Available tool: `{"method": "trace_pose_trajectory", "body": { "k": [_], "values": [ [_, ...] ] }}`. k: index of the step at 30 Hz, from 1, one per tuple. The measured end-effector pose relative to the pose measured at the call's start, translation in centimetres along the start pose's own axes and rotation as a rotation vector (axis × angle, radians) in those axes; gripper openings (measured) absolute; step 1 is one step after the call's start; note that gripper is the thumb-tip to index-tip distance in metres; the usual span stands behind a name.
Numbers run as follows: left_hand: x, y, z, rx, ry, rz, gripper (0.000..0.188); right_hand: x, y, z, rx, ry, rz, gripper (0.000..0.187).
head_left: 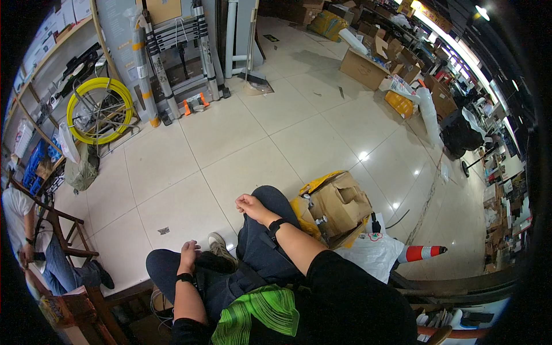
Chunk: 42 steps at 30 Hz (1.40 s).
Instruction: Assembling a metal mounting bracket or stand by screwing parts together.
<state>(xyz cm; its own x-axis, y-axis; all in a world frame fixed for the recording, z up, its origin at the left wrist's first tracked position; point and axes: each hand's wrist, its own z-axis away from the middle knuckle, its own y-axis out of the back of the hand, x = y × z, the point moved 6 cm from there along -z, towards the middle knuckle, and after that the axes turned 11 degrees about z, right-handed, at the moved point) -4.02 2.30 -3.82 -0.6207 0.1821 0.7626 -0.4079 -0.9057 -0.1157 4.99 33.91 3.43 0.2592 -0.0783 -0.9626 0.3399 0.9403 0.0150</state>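
I am seated, with both forearms reaching over my dark trouser legs. My left hand [188,254] rests by my left knee, its fingers loosely bent and a little apart, with nothing visible in it. On my right knee lies my right hand [250,206], the fingers curled closed and no object showing in them. Dark bands circle both wrists. Between my legs a light-coloured shoe [217,244] shows beside a black shape I cannot make out. An opened cardboard box [352,202] with yellow wrapping stands close to my right knee. Green striped cloth [259,310] covers my lap.
A white plastic bag [374,256] and a red-and-white cone [422,253] lie at my right. Farther off stand a yellow cable reel [127,98], a folded ladder [205,52] and a broom [248,63]. Cartons [362,70] pile up at far right. Another person [54,270] sits at left.
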Motion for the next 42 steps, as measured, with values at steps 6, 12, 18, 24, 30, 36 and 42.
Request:
{"method": "trace_pose_trajectory", "body": {
  "k": [6,12,18,24,30,36,42],
  "values": [
    [0.0,0.6,-0.3,0.010,-0.039,0.003,0.030,-0.3,-0.3,0.0,0.004,0.010,-0.010,0.015],
    [0.9,-0.3,0.8,0.009,-0.032,-0.013,0.032,-0.5,-0.1,0.3,0.006,0.000,0.006,0.015],
    [0.6,-0.2,0.4,0.012,-0.017,-0.015,0.031,-0.6,0.0,0.3,0.007,-0.005,0.009,0.014],
    [0.5,-0.3,0.4,0.016,-0.023,0.010,0.031,-0.6,0.1,0.3,0.012,-0.023,0.033,0.015],
    [0.2,-0.1,0.1,0.005,-0.017,0.026,0.030,-0.6,0.1,0.3,0.005,-0.008,0.019,0.014],
    [-0.6,0.5,-0.9,0.022,-0.026,-0.025,0.032,-0.5,0.0,0.2,0.005,-0.005,-0.002,0.014],
    [-0.8,0.5,-1.0,0.023,-0.012,0.002,0.030,-0.3,0.1,0.2,0.011,-0.019,0.005,0.014]
  ]
}}
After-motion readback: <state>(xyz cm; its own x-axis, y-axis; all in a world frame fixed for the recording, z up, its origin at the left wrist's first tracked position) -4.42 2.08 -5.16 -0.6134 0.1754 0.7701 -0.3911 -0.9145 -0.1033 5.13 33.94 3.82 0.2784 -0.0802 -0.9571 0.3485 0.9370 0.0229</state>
